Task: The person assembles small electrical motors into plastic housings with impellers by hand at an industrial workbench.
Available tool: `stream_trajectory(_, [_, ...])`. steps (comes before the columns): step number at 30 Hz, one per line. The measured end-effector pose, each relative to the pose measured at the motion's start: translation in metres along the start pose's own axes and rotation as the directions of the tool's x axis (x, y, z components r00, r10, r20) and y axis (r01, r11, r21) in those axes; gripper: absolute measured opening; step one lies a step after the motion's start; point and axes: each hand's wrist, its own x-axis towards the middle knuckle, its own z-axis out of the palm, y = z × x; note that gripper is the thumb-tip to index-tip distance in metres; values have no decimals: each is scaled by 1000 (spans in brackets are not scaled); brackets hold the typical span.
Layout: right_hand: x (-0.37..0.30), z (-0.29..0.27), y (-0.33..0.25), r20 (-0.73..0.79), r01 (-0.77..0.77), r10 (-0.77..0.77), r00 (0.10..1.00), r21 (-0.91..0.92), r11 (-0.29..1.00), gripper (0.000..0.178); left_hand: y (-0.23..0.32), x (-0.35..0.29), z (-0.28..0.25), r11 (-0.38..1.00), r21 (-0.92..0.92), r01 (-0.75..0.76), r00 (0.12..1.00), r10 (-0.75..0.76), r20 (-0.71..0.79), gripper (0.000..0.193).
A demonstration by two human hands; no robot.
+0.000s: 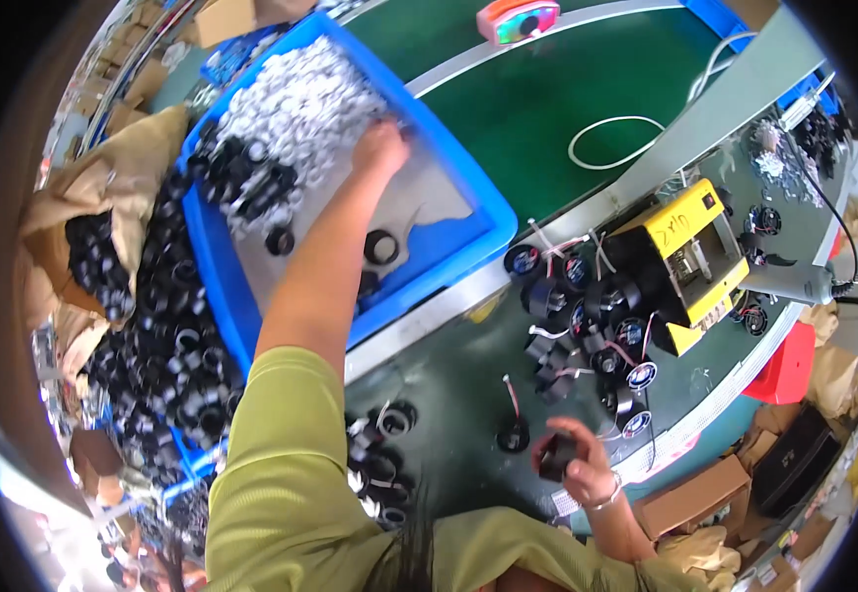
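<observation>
My left hand (pixel 381 148) reaches far into a blue tray (pixel 458 187), at the right edge of a heap of small white plastic parts (pixel 300 104). Its fingers look curled together, and whatever they hold, if anything, is hidden. Low on the right, my right hand (pixel 592 474) grips a short black cylindrical part (pixel 558 458) between thumb and fingers, above the green table. Just left of that hand lies a round black part with a wire (pixel 513 435). Black rings (pixel 381 247) and a cluster of black parts (pixel 246 178) also lie in the tray.
Several black wired round parts (pixel 577 316) crowd beside a yellow-framed machine (pixel 685 217) on the right. Black rings (pixel 162 365) are heaped left of the tray, near a brown sack (pixel 123 178). A glowing red device (pixel 518 20) and white cable loop (pixel 616 120) lie beyond.
</observation>
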Motion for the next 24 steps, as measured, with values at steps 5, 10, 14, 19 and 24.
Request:
stream_trajectory(5, [6, -4, 9, 54, 12, -17, 998, 85, 996, 55, -40, 24, 30, 996, 64, -55, 998, 53, 34, 45])
stream_trajectory(10, [0, 24, -3, 104, -16, -10, 995, 247, 969, 54, -40, -86, -22, 798, -593, 108, 966, 56, 251, 39])
stream_trajectory(14, [-5, 50, -6, 198, -58, 17, 980, 204, 977, 53, -30, -232, -105, -383, -840, 386, 911, 17, 411, 17])
stream_trajectory(19, [-5, 132, -2, 386, 113, -112, 916, 20, 993, 40, 7, -392, -155, -746, -594, 302, 934, 105, 343, 18])
stream_trajectory(24, [-37, 210, 33, 589, 836, -623, 515, -506, 213, 26, 35, -468, -185, -884, -458, 96, 983, 11, 186, 26])
